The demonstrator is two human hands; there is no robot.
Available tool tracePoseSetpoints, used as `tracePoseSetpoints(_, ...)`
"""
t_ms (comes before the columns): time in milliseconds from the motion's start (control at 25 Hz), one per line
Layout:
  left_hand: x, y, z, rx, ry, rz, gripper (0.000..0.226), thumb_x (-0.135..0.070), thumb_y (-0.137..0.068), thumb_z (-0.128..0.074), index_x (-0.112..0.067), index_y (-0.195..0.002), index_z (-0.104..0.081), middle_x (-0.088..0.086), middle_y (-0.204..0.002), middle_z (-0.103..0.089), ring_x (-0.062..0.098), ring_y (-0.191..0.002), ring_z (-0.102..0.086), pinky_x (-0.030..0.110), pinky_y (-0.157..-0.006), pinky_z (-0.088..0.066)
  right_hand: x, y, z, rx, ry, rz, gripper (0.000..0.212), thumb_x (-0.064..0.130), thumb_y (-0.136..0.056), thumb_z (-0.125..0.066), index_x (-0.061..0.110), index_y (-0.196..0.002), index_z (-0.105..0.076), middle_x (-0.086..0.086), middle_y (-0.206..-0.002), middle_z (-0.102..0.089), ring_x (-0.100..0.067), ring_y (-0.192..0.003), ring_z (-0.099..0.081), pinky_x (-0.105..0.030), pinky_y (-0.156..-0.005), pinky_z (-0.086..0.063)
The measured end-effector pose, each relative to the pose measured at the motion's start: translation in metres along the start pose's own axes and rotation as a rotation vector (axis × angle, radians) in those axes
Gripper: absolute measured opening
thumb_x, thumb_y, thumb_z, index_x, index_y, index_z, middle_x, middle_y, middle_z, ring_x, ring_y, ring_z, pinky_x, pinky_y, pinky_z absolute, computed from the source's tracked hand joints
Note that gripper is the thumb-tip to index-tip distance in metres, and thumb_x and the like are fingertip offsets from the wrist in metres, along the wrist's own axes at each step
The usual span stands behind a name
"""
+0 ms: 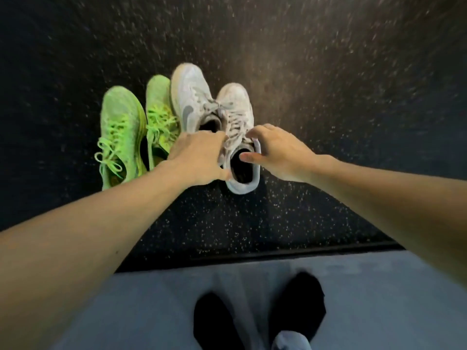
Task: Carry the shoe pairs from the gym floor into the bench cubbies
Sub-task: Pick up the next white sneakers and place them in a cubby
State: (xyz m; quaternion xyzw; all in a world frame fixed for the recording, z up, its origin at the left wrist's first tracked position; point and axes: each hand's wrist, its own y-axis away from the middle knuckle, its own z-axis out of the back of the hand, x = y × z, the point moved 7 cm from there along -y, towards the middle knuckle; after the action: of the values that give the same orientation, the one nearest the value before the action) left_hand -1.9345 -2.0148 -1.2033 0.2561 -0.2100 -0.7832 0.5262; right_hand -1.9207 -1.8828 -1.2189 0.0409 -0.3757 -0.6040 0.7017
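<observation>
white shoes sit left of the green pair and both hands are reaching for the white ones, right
Not quite. In the head view the white shoes sit right of the green pair, not left. The rest holds: the left hand and right hand both reach for the white ones.

The floor (252,223) is covered with dark rubber, speckled all over with small white flecks. Toward the upper right a warmer, brownish light is thrown across it, while the upper left is kept in deep shadow. Near the bottom, a black strip (278,253) is laid along the edge of the rubber, and below it a grey-blue carpet (379,299) is seen.
</observation>
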Motion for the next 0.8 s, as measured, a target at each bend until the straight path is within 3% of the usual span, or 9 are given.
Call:
tracePoseSetpoints(120, 0.000, -0.006, -0.037, -0.024, -0.236, 0.067, 0.040, -0.036, -0.081, -0.066, -0.022, -0.113, -0.047, 0.000, -0.107, -0.062, 0.025, -0.108, -0.055, 0.045, -0.098, -0.027, -0.002, 0.007, -0.042, 0.007, 0.122, 0.050, 0.055, 0.062, -0.081, -0.056, 0.022, -0.119, -0.057, 0.003, -0.115, -0.058, -0.022, -0.110, -0.050, -0.039, -0.089, -0.041)
tracePoseSetpoints(200, 0.000, -0.011, -0.042, -0.078, -0.340, 0.122, 0.028, -0.016, -0.088, -0.054, -0.019, -0.115, -0.050, 0.005, -0.111, -0.062, 0.025, -0.112, -0.052, 0.043, -0.096, -0.028, 0.003, 0.013, -0.064, 0.018, 0.267, 0.124, 0.057, 0.067, -0.076, -0.057, 0.022, -0.111, -0.059, 0.004, -0.108, -0.059, -0.021, -0.111, -0.047, -0.037, -0.088, -0.036)
tracePoseSetpoints(280, 0.000, -0.017, -0.042, -0.077, -0.364, 0.159, 0.030, -0.007, -0.093, -0.043, -0.019, -0.116, -0.057, 0.006, -0.115, -0.061, 0.025, -0.115, -0.050, 0.040, -0.091, -0.032, 0.009, 0.014, -0.085, 0.062, 0.428, 0.178, 0.057, 0.063, -0.075, -0.061, 0.019, -0.111, -0.057, 0.004, -0.111, -0.057, -0.022, -0.114, -0.043, -0.037, -0.092, -0.033)
tracePoseSetpoints(360, -0.002, -0.018, -0.039, -0.080, -0.348, 0.178, 0.032, -0.006, -0.096, -0.040, -0.019, -0.114, -0.063, 0.006, -0.114, -0.060, 0.026, -0.112, -0.053, 0.038, -0.087, -0.037, 0.013, 0.013, -0.099, 0.073, 0.475, 0.148, 0.043, 0.047, -0.079, -0.066, 0.017, -0.108, -0.055, 0.002, -0.111, -0.058, -0.022, -0.112, -0.045, -0.039, -0.094, -0.030)
tracePoseSetpoints(440, -0.003, -0.011, -0.037, -0.084, -0.333, 0.172, 0.032, -0.006, -0.096, -0.040, -0.020, -0.113, -0.064, 0.007, -0.113, -0.060, 0.027, -0.110, -0.054, 0.038, -0.086, -0.038, 0.016, 0.011, -0.098, 0.048, 0.426, 0.067, 0.021, 0.019, -0.081, -0.064, 0.019, -0.098, -0.052, 0.002, -0.103, -0.060, -0.022, -0.106, -0.049, -0.042, -0.088, -0.031)
tracePoseSetpoints(480, 0.000, -0.006, -0.035, -0.080, -0.316, 0.170, 0.031, -0.006, -0.096, -0.041, -0.020, -0.112, -0.063, 0.007, -0.112, -0.060, 0.027, -0.110, -0.054, 0.038, -0.087, -0.037, 0.017, 0.011, -0.092, 0.026, 0.382, 0.040, 0.020, 0.010, -0.081, -0.060, 0.019, -0.096, -0.050, 0.002, -0.101, -0.059, -0.022, -0.105, -0.048, -0.041, -0.082, -0.033)
tracePoseSetpoints(600, 0.014, 0.018, -0.022, -0.096, -0.260, 0.191, 0.024, -0.012, -0.096, -0.045, -0.021, -0.109, -0.063, 0.007, -0.107, -0.060, 0.028, -0.102, -0.056, 0.035, -0.083, -0.038, 0.022, 0.020, -0.065, -0.004, 0.267, 0.019, 0.024, 0.002, -0.084, -0.053, 0.016, -0.103, -0.047, 0.002, -0.106, -0.053, -0.020, -0.107, -0.044, -0.034, -0.058, -0.036)
tracePoseSetpoints(760, 0.010, 0.058, -0.001, -0.146, -0.212, 0.128, 0.004, -0.019, -0.089, -0.061, -0.022, -0.092, -0.061, 0.001, -0.088, -0.059, 0.024, -0.082, -0.059, 0.031, -0.067, -0.035, 0.027, 0.050, -0.027, -0.124, 0.249, 0.054, 0.021, 0.000, -0.084, -0.054, 0.015, -0.096, -0.046, 0.000, -0.099, -0.053, -0.021, -0.100, -0.045, -0.026, -0.043, -0.019)
tracePoseSetpoints(800, 0.003, 0.067, 0.011, -0.158, -0.180, 0.100, 0.010, -0.020, -0.081, -0.071, -0.021, -0.082, -0.061, 0.001, -0.077, -0.059, 0.024, -0.071, -0.059, 0.030, -0.060, -0.036, 0.030, 0.058, -0.013, -0.194, 0.228, 0.075, 0.023, -0.001, -0.080, -0.060, 0.015, -0.090, -0.048, -0.001, -0.092, -0.055, -0.022, -0.094, -0.047, -0.024, -0.041, -0.015)
